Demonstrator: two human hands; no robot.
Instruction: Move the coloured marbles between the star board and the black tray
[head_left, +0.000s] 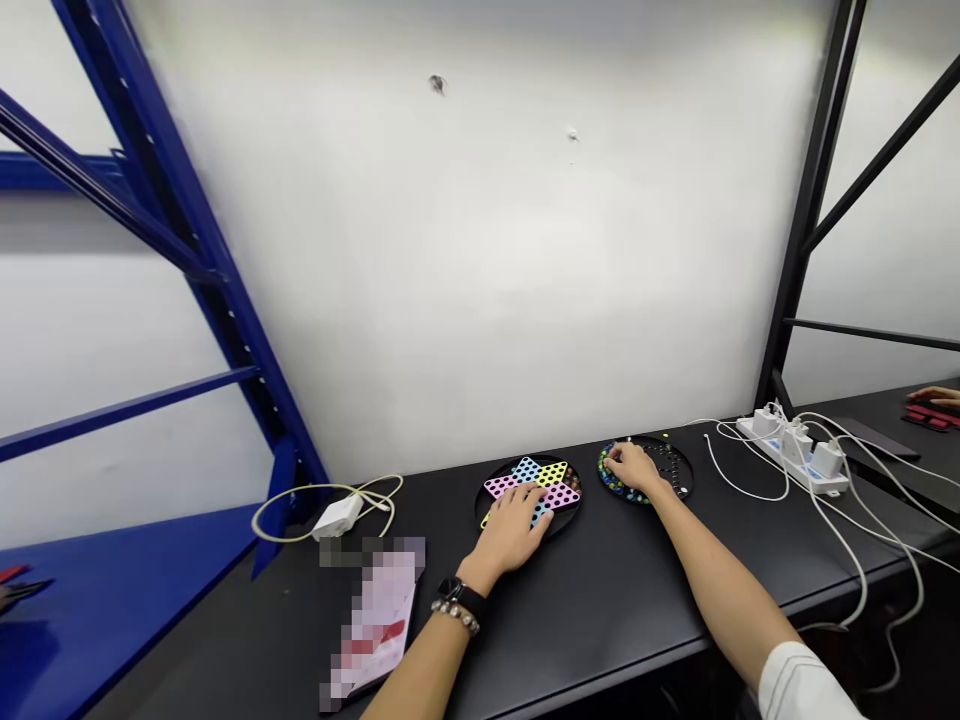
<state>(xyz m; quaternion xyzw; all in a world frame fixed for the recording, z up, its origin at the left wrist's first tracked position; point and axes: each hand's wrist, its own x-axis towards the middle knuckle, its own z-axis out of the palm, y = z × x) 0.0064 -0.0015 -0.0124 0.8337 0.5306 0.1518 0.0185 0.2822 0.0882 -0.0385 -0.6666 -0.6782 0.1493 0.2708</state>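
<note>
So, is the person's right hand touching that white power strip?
Apart: the head view shows the right hand with a stretch of black tabletop between it and the white power strip.

Left hand (510,532) spread on a star-patterned Chinese checkers board (559,497), right hand (634,468) on a second round board (671,468) holding marbles (611,480) (both boards near the back edge of the black surface (600,610)).

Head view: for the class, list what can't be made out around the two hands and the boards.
Head view:
Marbles in the round tray: partly hidden by the right hand, too small to count.
Star board: near part hidden by the left hand.
Pink item: blurred, cannot tell what it is.
Other person's hand: cut off by the right edge.
</note>
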